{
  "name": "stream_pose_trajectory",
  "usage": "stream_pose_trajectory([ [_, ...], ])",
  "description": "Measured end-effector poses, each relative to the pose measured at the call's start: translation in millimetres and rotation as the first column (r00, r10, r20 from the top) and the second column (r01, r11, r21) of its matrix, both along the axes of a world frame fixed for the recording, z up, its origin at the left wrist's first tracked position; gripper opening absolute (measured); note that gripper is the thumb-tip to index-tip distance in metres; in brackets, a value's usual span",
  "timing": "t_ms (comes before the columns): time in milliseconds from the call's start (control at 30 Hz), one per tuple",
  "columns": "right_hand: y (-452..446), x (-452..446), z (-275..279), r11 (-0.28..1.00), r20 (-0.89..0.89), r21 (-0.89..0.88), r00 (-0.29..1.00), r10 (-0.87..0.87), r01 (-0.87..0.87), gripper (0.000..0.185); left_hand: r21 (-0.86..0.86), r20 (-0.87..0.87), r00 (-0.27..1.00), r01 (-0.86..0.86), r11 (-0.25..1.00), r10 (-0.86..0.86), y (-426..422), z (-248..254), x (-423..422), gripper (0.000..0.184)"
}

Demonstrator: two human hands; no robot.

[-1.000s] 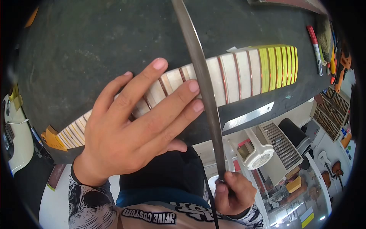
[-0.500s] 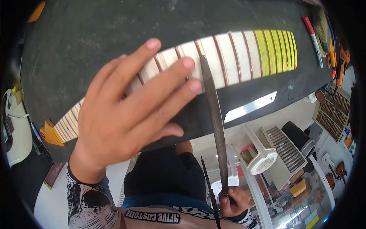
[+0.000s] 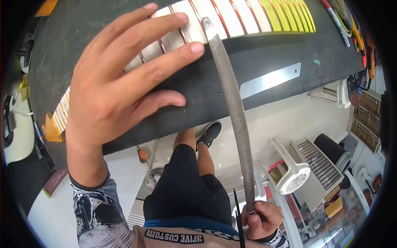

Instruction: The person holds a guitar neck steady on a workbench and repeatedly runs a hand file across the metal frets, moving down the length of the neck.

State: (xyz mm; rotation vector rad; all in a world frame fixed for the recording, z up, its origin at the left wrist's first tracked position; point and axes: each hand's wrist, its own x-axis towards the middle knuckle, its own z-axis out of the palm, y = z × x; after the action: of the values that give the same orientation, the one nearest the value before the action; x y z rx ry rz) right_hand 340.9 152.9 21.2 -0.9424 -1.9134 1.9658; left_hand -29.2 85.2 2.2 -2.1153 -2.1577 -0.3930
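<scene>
A fretted instrument neck (image 3: pixel 244 16) lies across the dark work surface, with copper-coloured frets and white and yellow-green tape between them. My left hand (image 3: pixel 111 78) is spread over its middle, fingertips on the taped face and thumb apart, hiding part of the neck. My right hand (image 3: pixel 264 219), low on the right, is closed around the tang end of a long, curved grey metal file (image 3: pixel 236 111). The file's bright far end overlaps the neck beside a fret, just right of my left fingertips; firm contact cannot be made out.
An orange support (image 3: pixel 53 128) sits at the neck's left end. A metal ruler (image 3: pixel 271 80) lies near the bench edge, and a red-capped marker (image 3: pixel 336 22) is at the upper right. Below are a white stool (image 3: pixel 291 177) and a rack of slim tools (image 3: pixel 318 161).
The view has shifted, so the neck sits higher and more floor shows, with a shoe. My left thumb is more exposed. The file stays near the same fret, still in my right hand.
</scene>
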Motion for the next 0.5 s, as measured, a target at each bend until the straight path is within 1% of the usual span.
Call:
stream_pose_trajectory([
  [67, 4.0, 0.2, 0.4, 0.992, -0.008, -0.122, 1.000, 0.002, -0.003, 0.031, 0.003, -0.005, 1.000, -0.014, 1.000, 0.014, -2.2, -0.2, -0.3, 0.059],
  [167, 4.0, 0.4, -0.7, 0.984, -0.049, -0.178, 0.998, -0.027, 0.018, 0.033, 0.003, -0.005, 1.000, -0.022, 1.000, 0.022, -2.7, -0.4, 0.3, 0.059],
  [200, 4.3, 2.1, -1.3, 0.982, -0.068, -0.187, 0.997, -0.020, 0.007, 0.032, 0.001, -0.005, 1.000, -0.024, 1.000, 0.024, -3.2, -0.4, 0.0, 0.059],
  [300, -1.5, 8.8, 0.9, 0.992, -0.040, -0.129, 0.999, -0.019, 0.014, 0.031, -0.004, -0.002, 1.000, -0.024, 1.000, 0.024, -3.5, -0.3, -0.2, 0.060],
  [400, -3.1, 18.8, 0.4, 0.978, -0.054, -0.205, 0.998, -0.033, 0.021, 0.031, -0.005, 0.005, 1.000, -0.028, 1.000, 0.028, -3.9, 0.3, -0.9, 0.060],
  [500, -1.8, 16.2, 3.1, 0.933, -0.018, -0.348, 0.995, -0.102, 0.090, 0.031, -0.003, 0.009, 1.000, -0.028, 1.000, 0.028, -4.2, -0.4, -1.0, 0.059],
])
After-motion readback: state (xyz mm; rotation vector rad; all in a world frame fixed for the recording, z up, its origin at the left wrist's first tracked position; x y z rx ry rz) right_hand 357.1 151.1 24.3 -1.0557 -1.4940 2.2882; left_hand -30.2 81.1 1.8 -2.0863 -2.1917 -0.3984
